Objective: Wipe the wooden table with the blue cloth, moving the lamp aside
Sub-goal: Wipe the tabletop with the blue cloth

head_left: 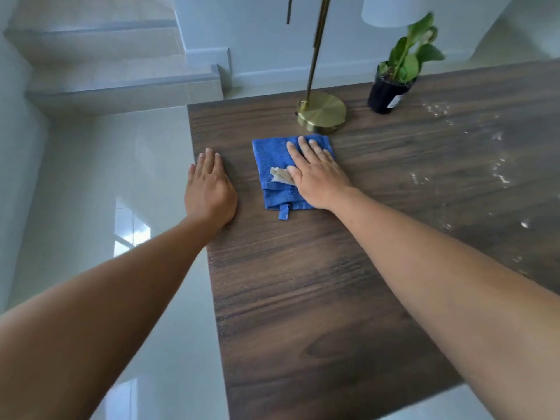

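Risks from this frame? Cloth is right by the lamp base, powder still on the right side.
1. The folded blue cloth under the right hand lies just short of the round brass lamp base; a forward stroke could nudge the tall lamp and tip it.
2. The white powder specks lie on the dark wooden table near the small potted plant in a black pot; wiping there might knock it.
3. The left hand rests flat at the table's left edge and could slip off.

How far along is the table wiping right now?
Early on. Nothing clearly looks finished. In hand: the right hand presses the blue cloth flat on the table just in front of the lamp, while the left hand rests at the table's edge. Left: the lamp isn't moved aside, and white specks cover the right side.
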{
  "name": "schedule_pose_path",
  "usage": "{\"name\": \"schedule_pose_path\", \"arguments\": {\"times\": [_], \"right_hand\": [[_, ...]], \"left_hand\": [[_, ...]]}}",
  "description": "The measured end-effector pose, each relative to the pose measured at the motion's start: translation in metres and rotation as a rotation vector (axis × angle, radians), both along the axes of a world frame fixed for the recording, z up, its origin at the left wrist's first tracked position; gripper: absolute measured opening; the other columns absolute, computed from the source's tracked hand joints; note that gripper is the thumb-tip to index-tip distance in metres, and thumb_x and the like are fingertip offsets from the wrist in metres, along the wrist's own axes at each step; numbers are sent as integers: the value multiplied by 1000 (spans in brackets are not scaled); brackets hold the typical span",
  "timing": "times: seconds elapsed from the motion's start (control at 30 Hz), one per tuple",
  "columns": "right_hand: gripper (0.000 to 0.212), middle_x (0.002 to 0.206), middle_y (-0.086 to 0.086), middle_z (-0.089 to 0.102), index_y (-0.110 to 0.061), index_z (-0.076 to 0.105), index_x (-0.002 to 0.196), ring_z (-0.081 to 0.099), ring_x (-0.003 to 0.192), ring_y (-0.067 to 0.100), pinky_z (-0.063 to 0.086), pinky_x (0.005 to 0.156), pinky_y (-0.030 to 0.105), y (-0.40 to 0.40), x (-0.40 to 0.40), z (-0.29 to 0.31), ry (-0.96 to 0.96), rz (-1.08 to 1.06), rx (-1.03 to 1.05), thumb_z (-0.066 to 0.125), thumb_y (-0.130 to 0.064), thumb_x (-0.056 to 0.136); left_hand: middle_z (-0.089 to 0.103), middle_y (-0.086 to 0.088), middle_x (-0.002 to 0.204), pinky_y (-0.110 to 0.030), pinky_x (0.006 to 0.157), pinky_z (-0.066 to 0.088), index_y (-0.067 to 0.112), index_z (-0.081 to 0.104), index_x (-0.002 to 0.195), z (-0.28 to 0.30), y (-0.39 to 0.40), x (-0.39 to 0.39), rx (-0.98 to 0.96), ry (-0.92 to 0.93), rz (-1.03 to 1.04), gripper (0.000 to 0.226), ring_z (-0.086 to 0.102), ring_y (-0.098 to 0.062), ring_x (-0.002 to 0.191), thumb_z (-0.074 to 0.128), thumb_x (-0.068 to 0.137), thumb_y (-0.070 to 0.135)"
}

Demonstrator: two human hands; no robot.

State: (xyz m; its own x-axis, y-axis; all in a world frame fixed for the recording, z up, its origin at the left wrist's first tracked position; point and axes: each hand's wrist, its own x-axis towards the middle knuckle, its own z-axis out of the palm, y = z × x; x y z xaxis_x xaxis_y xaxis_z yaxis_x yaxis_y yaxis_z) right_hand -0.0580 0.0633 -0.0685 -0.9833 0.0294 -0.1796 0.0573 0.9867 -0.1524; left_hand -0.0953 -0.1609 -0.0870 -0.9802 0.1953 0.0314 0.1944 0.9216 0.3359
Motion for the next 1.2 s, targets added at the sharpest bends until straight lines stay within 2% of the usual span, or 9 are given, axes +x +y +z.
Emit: {"name": "schedule_pose_path", "arguments": {"times": [0.1,0.23,0.33,0.43,0.67,0.87,0.97,1.2], "right_hand": [[54,167,4,-8,-31,-1,158,-7,153,23,2,124,44,43,46,4,-39,-165,29,14,-43,107],[56,167,11,-4,-26,8,159,-4,153,30,3,123,48,40,77,7,-77,-352,39,19,-43,106],[73,165,17,-6,-20,7,159,-6,152,34,-1,122,51,-1,98,6,-53,-415,15,22,-60,100],[93,164,18,-11,-15,1,159,-11,151,34,-4,122,51,-30,130,2,-29,-439,19,17,-77,91],[75,165,14,-12,-13,1,159,-13,152,29,-6,123,45,-29,207,-5,33,-395,8,19,-58,102],[61,165,8,-19,-28,-4,158,-21,150,25,-8,123,46,-9,205,4,-45,-172,-52,22,-47,106],[57,165,6,-18,-34,-2,158,-19,151,24,-8,123,44,-2,209,3,-30,-122,-58,23,-42,107],[56,166,3,-14,-32,6,158,-16,152,20,-5,124,43,29,253,6,-14,-32,-82,29,-35,107]], "left_hand": [[10,-10,164,-38,123,0,5,18,156,9,8,3,-104,-18,-76,55,6,-23,152,17,104,24],[14,-9,164,-38,123,2,6,24,154,13,42,27,-39,-13,-273,52,8,-22,152,21,106,25],[13,-9,164,-38,123,5,6,25,154,6,63,43,10,-22,-346,51,8,-23,152,25,106,24],[14,-9,164,-37,123,5,4,25,154,1,65,46,15,-11,-384,51,8,-23,152,25,106,23],[13,-7,165,-36,123,5,6,24,155,0,66,45,-6,11,-378,54,8,-20,152,23,105,27],[11,-7,165,-39,124,6,6,22,155,4,67,48,-35,-3,-379,55,8,-22,152,22,104,27],[10,-9,165,-39,124,5,5,21,155,8,68,53,-65,-16,-368,55,7,-24,152,22,105,26],[13,-8,164,-36,123,4,6,25,154,4,79,104,-5,-11,-318,53,8,-22,152,28,105,27]]}}
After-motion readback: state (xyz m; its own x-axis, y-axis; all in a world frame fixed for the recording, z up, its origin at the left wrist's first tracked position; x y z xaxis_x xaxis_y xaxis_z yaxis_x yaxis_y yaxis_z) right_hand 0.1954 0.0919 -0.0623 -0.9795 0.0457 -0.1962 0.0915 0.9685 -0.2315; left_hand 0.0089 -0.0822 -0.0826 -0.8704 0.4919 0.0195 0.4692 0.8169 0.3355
